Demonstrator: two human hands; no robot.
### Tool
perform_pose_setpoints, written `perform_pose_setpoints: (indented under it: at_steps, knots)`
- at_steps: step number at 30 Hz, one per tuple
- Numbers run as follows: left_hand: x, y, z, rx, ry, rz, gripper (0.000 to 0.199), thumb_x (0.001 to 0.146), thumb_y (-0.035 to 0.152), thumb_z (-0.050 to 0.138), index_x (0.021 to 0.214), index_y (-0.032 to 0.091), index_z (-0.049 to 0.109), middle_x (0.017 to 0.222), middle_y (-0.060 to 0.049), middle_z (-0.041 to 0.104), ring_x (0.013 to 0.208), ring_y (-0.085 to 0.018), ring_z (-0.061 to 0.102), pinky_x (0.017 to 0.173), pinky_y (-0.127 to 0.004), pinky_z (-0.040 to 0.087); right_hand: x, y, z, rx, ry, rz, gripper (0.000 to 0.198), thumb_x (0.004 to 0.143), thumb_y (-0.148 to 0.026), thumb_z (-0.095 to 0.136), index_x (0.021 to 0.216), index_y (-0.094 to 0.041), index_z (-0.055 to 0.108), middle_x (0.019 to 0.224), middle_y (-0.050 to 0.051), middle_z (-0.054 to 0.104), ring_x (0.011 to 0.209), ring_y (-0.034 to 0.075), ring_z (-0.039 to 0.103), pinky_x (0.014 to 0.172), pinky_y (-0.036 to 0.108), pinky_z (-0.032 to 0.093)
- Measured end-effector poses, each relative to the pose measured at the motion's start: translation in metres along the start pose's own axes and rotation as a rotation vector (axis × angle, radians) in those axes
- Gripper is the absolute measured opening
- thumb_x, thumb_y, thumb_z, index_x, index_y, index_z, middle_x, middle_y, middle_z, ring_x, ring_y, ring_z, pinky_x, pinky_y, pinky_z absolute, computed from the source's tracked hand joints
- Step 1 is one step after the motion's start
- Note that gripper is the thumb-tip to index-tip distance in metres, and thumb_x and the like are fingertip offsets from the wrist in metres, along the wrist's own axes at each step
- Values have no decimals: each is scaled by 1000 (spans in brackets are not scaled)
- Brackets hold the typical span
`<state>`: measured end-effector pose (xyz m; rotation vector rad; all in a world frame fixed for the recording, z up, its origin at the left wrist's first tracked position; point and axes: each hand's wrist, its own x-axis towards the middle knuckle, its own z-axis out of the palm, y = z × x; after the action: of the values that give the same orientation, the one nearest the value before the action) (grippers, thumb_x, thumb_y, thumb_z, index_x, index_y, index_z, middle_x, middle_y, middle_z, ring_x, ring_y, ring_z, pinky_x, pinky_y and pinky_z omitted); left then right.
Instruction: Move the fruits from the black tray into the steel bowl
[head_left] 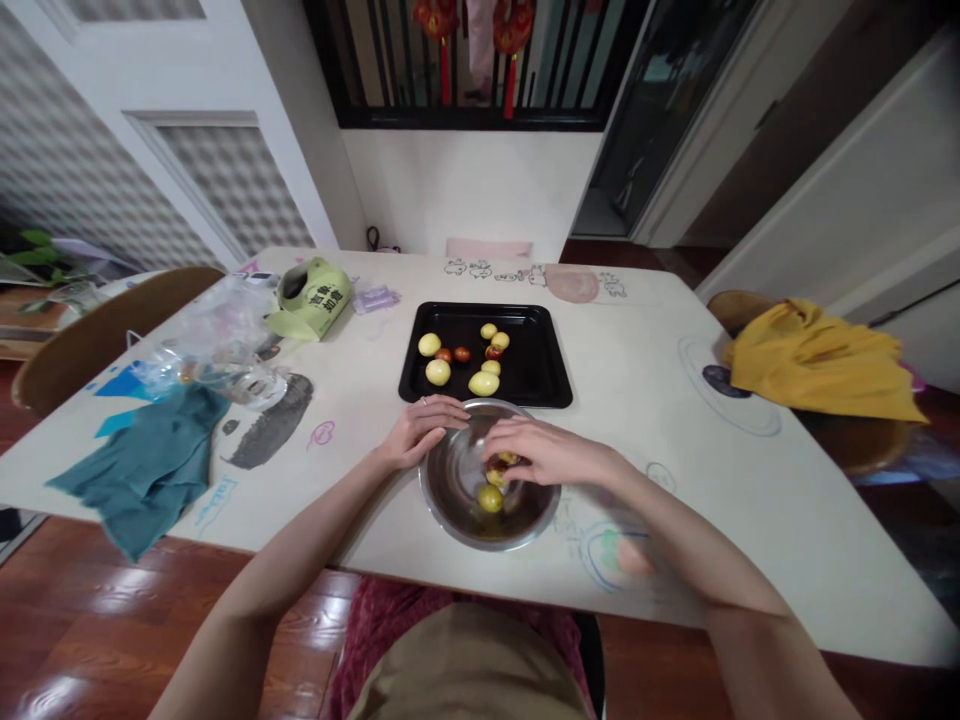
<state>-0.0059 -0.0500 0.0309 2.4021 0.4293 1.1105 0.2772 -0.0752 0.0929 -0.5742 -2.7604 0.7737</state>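
My left hand [424, 430] rests spread on the bowl [454, 488] while my right hand [536, 452] curls around fruits [496, 478], one yellow fruit [490, 498] left loose inside, others [484, 383] already on the tray [540, 350].

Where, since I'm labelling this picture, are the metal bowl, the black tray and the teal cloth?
Metal bowl [451, 490]: head view, on its inner wall, left side.
Black tray [534, 350]: head view, on its bare floor, right side.
Teal cloth [159, 452]: head view, near its middle.

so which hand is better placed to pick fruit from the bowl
Probably the right hand: it's inside the metal bowl, at the fruit, while the left hand rests on the rim.
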Motion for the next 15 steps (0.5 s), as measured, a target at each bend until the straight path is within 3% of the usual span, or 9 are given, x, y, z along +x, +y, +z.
perform_pose_setpoints:
  at_steps: [4,11,13,15]
  knots:
    - [0,4,-3,63,60,-22,46,113,35,34,131,16,71,125,-16,76,125,-29,68,108,-52,54,-11,0,3,12,296,-17,14,105,-28,63,111,-20,74,109,9,77,106,23,70,95,41,53]
    - [6,-7,-6,307,290,-257,33,110,30,48,138,19,63,136,-16,68,132,-26,62,116,-49,50,-48,20,44,-40,735,-63,16,106,-25,58,111,-22,73,105,9,79,106,26,73,95,48,56]
    - [16,-18,-8,383,277,-323,35,109,30,50,141,19,60,140,-15,65,135,-27,59,119,-50,48,-54,25,56,-45,803,-41,22,107,-25,52,111,-23,74,105,10,79,106,28,73,94,50,58]
    - [32,-30,-11,466,186,-397,39,106,28,53,143,18,58,141,-15,64,136,-28,58,120,-50,47,-55,29,64,-58,829,-53,26,108,-26,48,111,-24,74,106,11,78,106,29,73,93,52,59]
